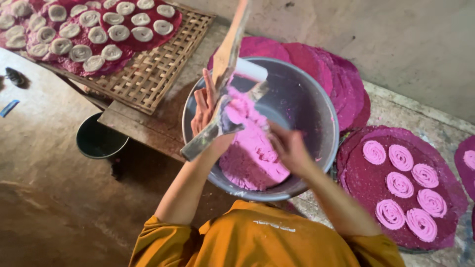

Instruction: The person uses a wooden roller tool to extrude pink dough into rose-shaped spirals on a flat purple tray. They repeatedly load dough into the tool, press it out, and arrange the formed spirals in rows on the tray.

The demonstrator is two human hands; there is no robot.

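Left hand (205, 111), fingers clamped, is steadying the wooden press (222, 99); right hand (287, 148), fingers curled together, is packing pink dough (252, 148); firm, even filling seems best

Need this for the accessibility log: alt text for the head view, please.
A person in an orange top holds a wooden press in the left hand while the right hand digs into pink dough in a metal bowl. Pink dough spirals sit on a magenta mat at right; pale spirals dry on a woven tray.
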